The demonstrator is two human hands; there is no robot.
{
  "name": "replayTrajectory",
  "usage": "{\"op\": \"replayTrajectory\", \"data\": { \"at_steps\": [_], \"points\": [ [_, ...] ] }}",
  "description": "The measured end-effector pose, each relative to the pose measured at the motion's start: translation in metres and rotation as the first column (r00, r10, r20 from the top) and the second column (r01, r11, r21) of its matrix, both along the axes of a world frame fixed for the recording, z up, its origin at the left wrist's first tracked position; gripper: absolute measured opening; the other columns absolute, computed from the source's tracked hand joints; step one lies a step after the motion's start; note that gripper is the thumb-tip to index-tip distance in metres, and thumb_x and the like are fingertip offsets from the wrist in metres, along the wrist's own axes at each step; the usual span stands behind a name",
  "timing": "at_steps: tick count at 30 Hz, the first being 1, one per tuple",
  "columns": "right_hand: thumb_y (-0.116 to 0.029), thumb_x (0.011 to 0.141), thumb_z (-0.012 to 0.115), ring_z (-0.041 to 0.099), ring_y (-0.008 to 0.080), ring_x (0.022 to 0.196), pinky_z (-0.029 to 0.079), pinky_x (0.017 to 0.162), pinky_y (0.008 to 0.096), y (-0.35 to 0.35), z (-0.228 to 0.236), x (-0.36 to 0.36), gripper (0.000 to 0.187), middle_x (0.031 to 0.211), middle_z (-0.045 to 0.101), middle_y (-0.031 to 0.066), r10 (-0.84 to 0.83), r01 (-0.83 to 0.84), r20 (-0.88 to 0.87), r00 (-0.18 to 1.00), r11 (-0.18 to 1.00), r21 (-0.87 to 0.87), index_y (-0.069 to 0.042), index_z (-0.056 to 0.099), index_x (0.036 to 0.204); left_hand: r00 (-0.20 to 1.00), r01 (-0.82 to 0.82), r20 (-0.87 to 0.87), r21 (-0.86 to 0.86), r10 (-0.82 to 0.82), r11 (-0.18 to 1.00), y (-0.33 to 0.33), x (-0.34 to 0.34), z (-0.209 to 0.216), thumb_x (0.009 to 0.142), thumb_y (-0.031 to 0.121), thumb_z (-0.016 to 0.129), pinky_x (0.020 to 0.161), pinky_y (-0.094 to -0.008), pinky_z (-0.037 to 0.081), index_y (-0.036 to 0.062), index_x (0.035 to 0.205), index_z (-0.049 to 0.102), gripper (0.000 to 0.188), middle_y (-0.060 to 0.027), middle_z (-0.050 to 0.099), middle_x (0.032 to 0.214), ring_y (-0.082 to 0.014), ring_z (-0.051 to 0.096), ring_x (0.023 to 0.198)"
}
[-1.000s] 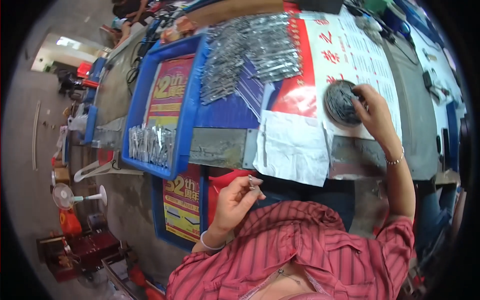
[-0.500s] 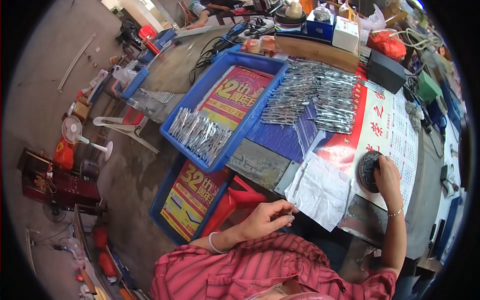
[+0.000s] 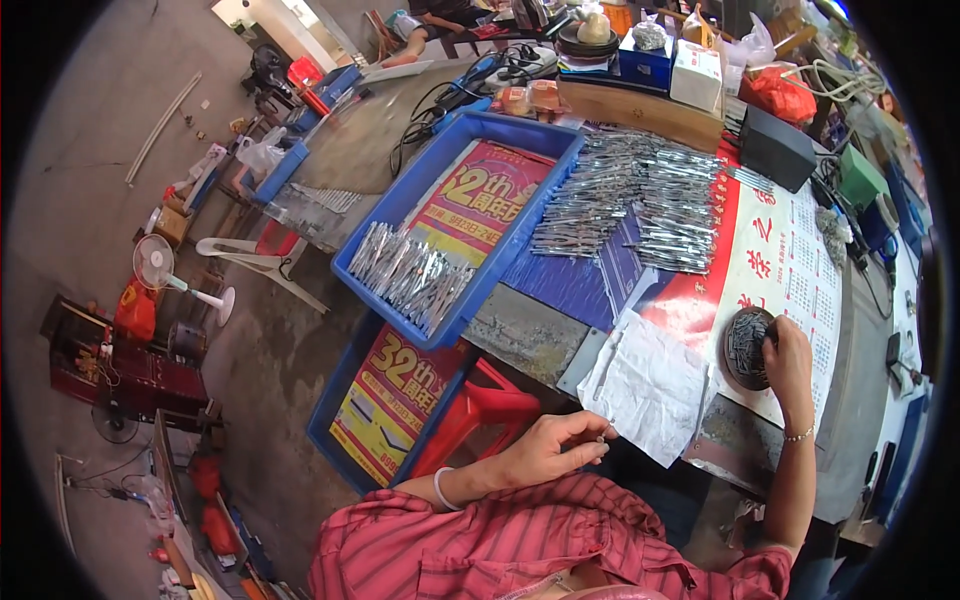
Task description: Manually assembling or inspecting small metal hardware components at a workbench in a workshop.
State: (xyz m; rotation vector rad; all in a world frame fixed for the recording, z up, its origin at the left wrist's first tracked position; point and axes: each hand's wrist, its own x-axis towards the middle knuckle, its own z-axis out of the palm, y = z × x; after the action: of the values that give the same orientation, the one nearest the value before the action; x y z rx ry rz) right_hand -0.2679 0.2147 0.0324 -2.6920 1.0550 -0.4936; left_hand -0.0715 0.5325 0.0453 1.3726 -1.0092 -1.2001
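My right hand reaches into a round dark dish of small grey metal pins. Its fingertips are bent together among the pins, and whatever they pinch is hidden. In front of my body, just past the table's near edge, my left hand is closed in a pinch. A tiny greyish piece shows at its fingertips, too small to name. Between the hands, a crumpled white paper sheet hangs partly over the edge. Farther back lie two rows of slim silvery metal tools, a left row and a right row.
A blue tray at left holds more silvery tools on a printed sheet. Below it are another blue tray and a red stool. A wooden block and a dark grey box stand behind the rows.
The whole view has shifted slightly. My right hand has moved a little relative to the dish, so more of the pins show. My left hand keeps its pinch near the paper.
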Motion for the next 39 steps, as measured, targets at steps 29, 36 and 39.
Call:
{"op": "replayTrajectory", "data": {
  "at_steps": [29,36,39],
  "points": [
    [-0.008,0.076,0.059,0.057,0.0385,0.087,0.045,0.075,0.0457,-0.011,-0.025,-0.004,0.017,0.085,0.059,0.0181,0.051,-0.052,-0.075,0.996,0.999,-0.012,-0.001,0.051,0.089,0.993,0.116,0.005,-0.029,-0.116,0.993,-0.038,-0.044,0.001,0.087,0.000,0.057,0.072,-0.0245,0.051,-0.0036,0.108,0.058,0.021,-0.0098,0.066,0.094,-0.0130,0.066,0.083],
    [-0.008,0.079,0.060,0.059,0.0361,0.075,0.046,0.068,0.0398,-0.013,-0.016,-0.020,0.015,0.079,0.060,0.0205,0.010,-0.034,0.122,0.992,0.980,0.196,0.003,0.054,0.088,0.979,0.200,-0.034,-0.026,-0.201,0.979,-0.041,-0.042,-0.004,0.089,-0.005,0.053,0.076,-0.0257,0.049,-0.0051,0.111,0.053,0.022,-0.0093,0.059,0.096,-0.0139,0.061,0.084],
    [-0.007,0.080,0.060,0.059,0.0315,0.072,0.047,0.068,0.0367,-0.014,-0.017,-0.020,0.017,0.077,0.059,0.0205,-0.001,-0.036,0.157,0.988,0.972,0.232,0.003,0.055,0.093,0.991,0.108,-0.069,-0.043,-0.111,0.993,-0.042,-0.043,-0.005,0.087,0.001,0.059,0.072,-0.0241,0.051,-0.0043,0.106,0.058,0.020,-0.0088,0.066,0.090,-0.0125,0.066,0.081]
  ]
}}
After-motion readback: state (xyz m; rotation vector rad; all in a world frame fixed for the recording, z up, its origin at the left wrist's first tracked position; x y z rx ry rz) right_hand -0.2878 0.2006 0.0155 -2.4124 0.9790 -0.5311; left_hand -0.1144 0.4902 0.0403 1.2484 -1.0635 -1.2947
